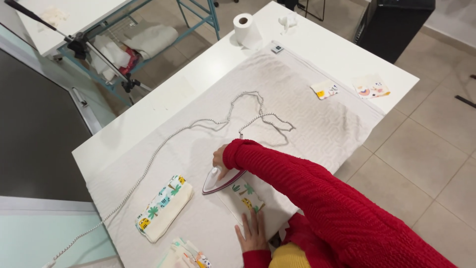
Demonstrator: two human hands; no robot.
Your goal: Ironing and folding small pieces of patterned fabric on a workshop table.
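My right hand [219,158] grips the handle of a white iron with a dark red edge [217,181]. The iron rests on a pale fabric piece printed with palm trees and tigers [246,196]. My left hand [253,232] lies flat on the near end of that piece, fingers spread. Both arms wear red knitted sleeves. The iron's braided white cord [198,124] loops across a white padded cloth [307,119] that covers the table.
A folded printed piece [163,208] lies left of the iron, and more folded pieces [186,255] sit at the near edge. Two small printed pieces [325,90] [372,86] lie far right. A paper roll [246,30] stands at the back. A metal-framed table [148,30] stands beyond.
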